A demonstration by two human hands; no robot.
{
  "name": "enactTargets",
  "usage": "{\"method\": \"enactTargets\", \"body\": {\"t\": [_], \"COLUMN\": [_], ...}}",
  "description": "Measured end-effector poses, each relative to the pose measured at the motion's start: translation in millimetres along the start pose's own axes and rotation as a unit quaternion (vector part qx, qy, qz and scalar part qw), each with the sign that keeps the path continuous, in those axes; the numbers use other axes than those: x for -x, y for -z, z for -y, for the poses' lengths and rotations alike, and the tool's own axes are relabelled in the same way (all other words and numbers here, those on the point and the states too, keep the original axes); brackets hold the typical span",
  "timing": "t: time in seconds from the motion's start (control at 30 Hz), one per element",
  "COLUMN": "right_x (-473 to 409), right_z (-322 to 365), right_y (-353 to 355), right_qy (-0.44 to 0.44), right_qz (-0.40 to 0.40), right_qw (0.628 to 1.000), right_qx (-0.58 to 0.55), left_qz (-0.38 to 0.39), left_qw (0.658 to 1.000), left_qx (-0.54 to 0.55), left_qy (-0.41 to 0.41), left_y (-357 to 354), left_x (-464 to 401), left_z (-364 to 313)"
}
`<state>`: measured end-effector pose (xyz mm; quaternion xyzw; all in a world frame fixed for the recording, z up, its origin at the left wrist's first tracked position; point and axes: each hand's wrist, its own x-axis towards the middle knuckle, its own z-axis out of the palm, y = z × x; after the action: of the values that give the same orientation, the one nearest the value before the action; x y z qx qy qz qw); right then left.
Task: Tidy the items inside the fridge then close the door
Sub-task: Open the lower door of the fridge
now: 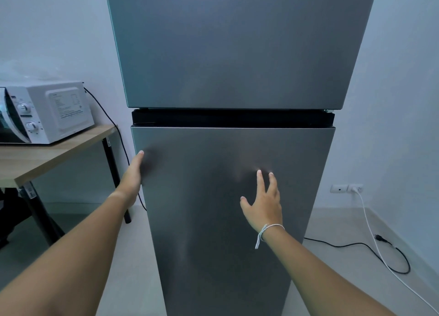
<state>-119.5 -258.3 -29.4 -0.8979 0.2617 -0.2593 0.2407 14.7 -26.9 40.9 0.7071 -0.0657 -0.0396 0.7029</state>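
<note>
Right hand: reaching to the face of the lower fridge door, right of the door's middle; fingers spread and extended, palm open, fingertips at or just off the metal; gripping nothing.
Wrist string: lying white around the right wrist, loose end hanging below, in front of the lower door.
Left hand: wrapping the lower door's left edge, near its top corner; thumb pointing up along the front face, remaining fingers hidden behind the edge, so closing on the door edge itself.
Lower fridge door: standing shut, brushed grey, flush with the cabinet; contents hidden behind it.
Door gap: running as a dark horizontal band directly above the lower door.
Upper fridge door: sitting shut above the gap, same grey finish.
Wooden table: standing left of the fridge, black legs, its corner near the left hand.
Microwave: resting white on the table, left of the fridge; black cord trailing from its rear down beside the fridge's left edge.
Wall socket: mounted low on the wall right of the fridge, white plug seated in it.
White cable: dropping from the socket across the floor, right of the fridge.
Black cable: looping on the floor right of the fridge, its plug lying loose.
</note>
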Motion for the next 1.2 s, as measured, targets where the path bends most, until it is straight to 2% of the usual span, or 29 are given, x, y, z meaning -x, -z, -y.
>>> {"method": "enactTargets", "body": {"t": [0.3, 0.7, 1.2], "right_x": [0, 5, 21], "right_z": [4, 10, 6], "right_y": [-13, -9, 11], "right_qy": [-0.008, -0.02, -0.021], "right_qz": [-0.007, 0.009, 0.034], "right_qw": [1.0, 0.999, 0.997], "right_qx": [-0.025, -0.049, -0.071], "left_qz": [0.008, 0.027, 0.053], "left_qw": [0.998, 0.996, 0.994], "left_qx": [0.062, 0.081, 0.096], "left_qy": [-0.006, -0.001, -0.012], "left_y": [-3, 2, 19], "left_x": [-20, -25, 17], "left_z": [16, 19, 33]}}
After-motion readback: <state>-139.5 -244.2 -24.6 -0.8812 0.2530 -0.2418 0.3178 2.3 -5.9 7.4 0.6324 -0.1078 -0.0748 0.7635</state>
